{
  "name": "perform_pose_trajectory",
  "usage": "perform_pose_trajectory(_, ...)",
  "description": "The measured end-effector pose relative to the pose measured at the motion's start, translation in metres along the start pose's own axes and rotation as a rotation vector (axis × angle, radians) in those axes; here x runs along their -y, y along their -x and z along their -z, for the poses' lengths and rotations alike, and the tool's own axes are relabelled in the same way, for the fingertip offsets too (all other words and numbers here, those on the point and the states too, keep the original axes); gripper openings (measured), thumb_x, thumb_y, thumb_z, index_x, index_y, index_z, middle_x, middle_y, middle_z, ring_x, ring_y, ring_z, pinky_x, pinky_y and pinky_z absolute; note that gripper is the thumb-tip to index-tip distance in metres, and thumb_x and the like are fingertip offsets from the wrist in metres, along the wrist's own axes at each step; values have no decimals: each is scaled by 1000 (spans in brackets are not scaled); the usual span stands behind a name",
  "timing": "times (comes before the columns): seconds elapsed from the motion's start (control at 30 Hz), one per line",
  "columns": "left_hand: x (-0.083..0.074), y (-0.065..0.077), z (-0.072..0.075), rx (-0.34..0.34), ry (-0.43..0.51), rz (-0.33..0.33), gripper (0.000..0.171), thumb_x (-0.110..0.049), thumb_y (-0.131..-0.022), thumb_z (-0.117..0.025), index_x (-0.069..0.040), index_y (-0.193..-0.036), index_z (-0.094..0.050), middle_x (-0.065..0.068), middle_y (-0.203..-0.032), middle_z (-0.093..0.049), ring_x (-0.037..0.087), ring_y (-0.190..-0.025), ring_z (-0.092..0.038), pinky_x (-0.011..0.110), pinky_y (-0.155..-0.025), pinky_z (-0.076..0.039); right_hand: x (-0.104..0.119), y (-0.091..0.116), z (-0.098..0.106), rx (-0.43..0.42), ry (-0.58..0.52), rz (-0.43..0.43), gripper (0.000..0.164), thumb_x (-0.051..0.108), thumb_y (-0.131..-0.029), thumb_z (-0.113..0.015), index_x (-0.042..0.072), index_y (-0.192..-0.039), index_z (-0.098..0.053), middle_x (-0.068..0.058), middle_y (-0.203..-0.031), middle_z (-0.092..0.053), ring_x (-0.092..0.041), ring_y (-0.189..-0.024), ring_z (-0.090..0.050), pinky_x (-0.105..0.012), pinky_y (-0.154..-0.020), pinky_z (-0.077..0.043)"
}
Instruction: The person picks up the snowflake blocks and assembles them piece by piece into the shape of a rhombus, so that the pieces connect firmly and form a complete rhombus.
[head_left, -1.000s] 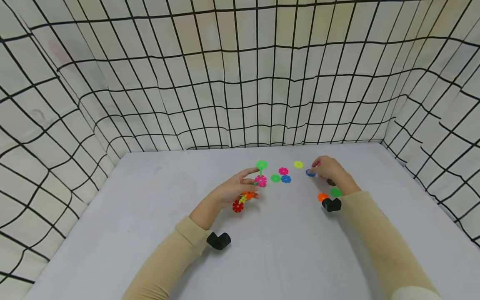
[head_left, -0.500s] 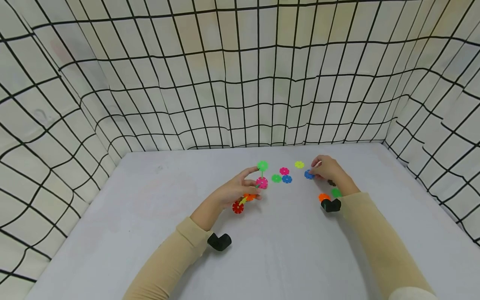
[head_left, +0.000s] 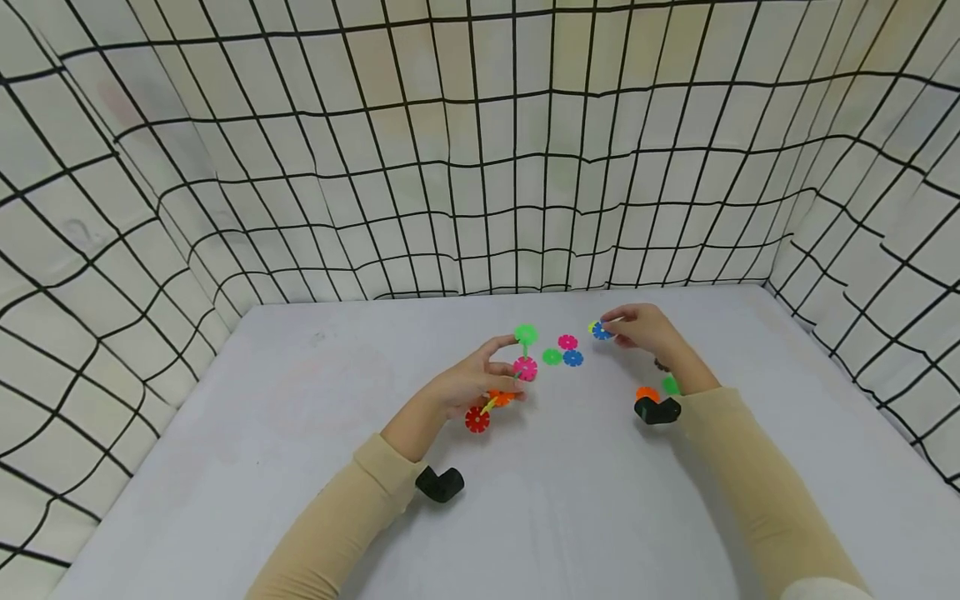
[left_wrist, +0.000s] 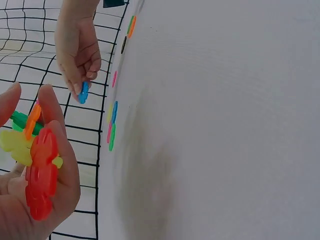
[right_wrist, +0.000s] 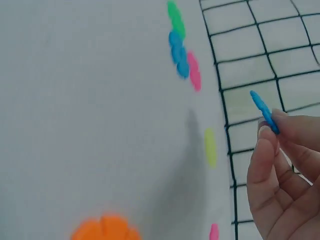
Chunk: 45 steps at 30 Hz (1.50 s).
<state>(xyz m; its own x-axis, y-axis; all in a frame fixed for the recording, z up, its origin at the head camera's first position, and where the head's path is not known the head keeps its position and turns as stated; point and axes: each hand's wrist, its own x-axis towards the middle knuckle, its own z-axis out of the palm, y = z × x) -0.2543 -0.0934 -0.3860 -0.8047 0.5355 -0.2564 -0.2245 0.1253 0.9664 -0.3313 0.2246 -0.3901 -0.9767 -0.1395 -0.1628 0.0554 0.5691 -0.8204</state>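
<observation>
My left hand [head_left: 468,383] holds a chain of joined snowflake building discs. The chain has a red disc [left_wrist: 42,175] at the near end, then yellow and orange ones [left_wrist: 33,120], a pink disc [head_left: 525,368] and a light green disc [head_left: 526,334] at the far end. Fingers hide part of its middle. Raised over the table's far side, my right hand [head_left: 648,329] pinches a single blue snowflake disc [right_wrist: 264,111] by its edge between thumb and fingertips. In the head view that blue disc overlaps a yellow disc [head_left: 592,327] lying on the table.
Between the hands lie a pink disc [head_left: 567,342], a green disc [head_left: 552,357] and another blue disc [head_left: 573,358]. Near the right wrist are an orange disc [head_left: 647,394], a green one [head_left: 671,385] and a dark one [head_left: 662,364]. Black netting [head_left: 517,158] over white walls borders the table.
My right hand has moved left with the blue disc, from beside the yellow disc to over it in the head view. The left hand and its chain have stayed almost in place.
</observation>
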Motion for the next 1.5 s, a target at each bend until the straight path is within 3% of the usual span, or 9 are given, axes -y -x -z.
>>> perform_pose_trajectory(0.23, 2, -2, -5, 5, 15, 9, 75, -8, -100, -62, -20, -163, -22, 23, -152, -41, 25, -113, -66, 66, -115, -24, 25, 6, -17, -14, -210, 89, 37, 18, -104, -63, -4, -134, -62, -16, -109, -68, -30, -96, -66, -19, -79, -55)
perform_pose_trajectory(0.47, 3, -5, -11, 32, 47, 10, 75, -10, -100, -60, -20, -163, -20, 25, -156, -34, 37, -131, -53, 63, -115, -26, 48, 11, -43, 8, -385, 156, 35, 10, -106, -56, -5, -138, -59, -11, -106, -64, -22, -91, -66, -21, -82, -56)
perform_pose_trajectory(0.57, 4, -8, -12, 52, 69, -1, 71, -13, -102, -56, -18, -162, -19, 22, -150, -46, 28, -113, -61, 55, -111, -35, 48, 10, -51, 18, -436, 168, 36, 10, -107, -54, -4, -140, -58, -8, -106, -63, -28, -99, -63, -22, -86, -55)
perform_pose_trajectory(0.7, 5, -11, -13, 61, 87, 1, 63, -20, -106, -52, -15, -161, -21, 19, -142, -57, 17, -90, -61, 40, -97, -45, 43, 8, -60, 42, -487, 193, 37, 12, -108, -53, -5, -141, -55, -4, -103, -62, -24, -97, -60, -22, -88, -54)
perform_pose_trajectory(0.93, 2, -13, -18, 56, 176, 38, 54, -23, -111, -45, -11, -160, -26, 18, -139, -58, 18, -92, -67, 40, -101, -49, 40, 7, -70, 133, -574, 244, 38, 9, -109, -50, -11, -141, -51, 0, -92, -58, -12, -83, -56, -21, -82, -53)
perform_pose_trajectory(1.13, 1, -15, -20, 4, 129, 18, 49, -23, -112, -41, -5, -157, -34, 15, -130, -67, 14, -89, -68, 29, -91, -51, 37, 6, -74, 173, -573, 228, 32, 9, -109, -49, -8, -135, -55, -1, -98, -58, -15, -88, -55, -23, -82, -54)
perform_pose_trajectory(1.27, -1, -16, -21, -63, 100, 29, 47, -23, -112, -42, -3, -155, -39, 16, -131, -64, 16, -91, -68, 25, -83, -50, 34, 7, -74, 199, -577, 232, 23, 8, -109, -47, 8, -120, -67, -3, -102, -58, -15, -89, -56, -24, -83, -53)
perform_pose_trajectory(1.37, -3, -16, -22, -107, 78, 46, 49, -25, -112, -43, -1, -155, -40, 18, -134, -61, 22, -99, -68, 26, -84, -51, 34, 8, -74, 225, -585, 240, 23, 8, -109, -47, 16, -113, -68, -2, -105, -59, -15, -90, -57, -26, -83, -53)
perform_pose_trajectory(1.5, -8, -16, -23, -141, 34, 70, 51, -29, -112, -43, -2, -154, -42, 20, -139, -59, 34, -117, -62, 36, -99, -49, 34, 7, -73, 215, -599, 251, 22, 9, -109, -48, 15, -117, -68, -2, -107, -57, -16, -91, -54, -25, -84, -53)
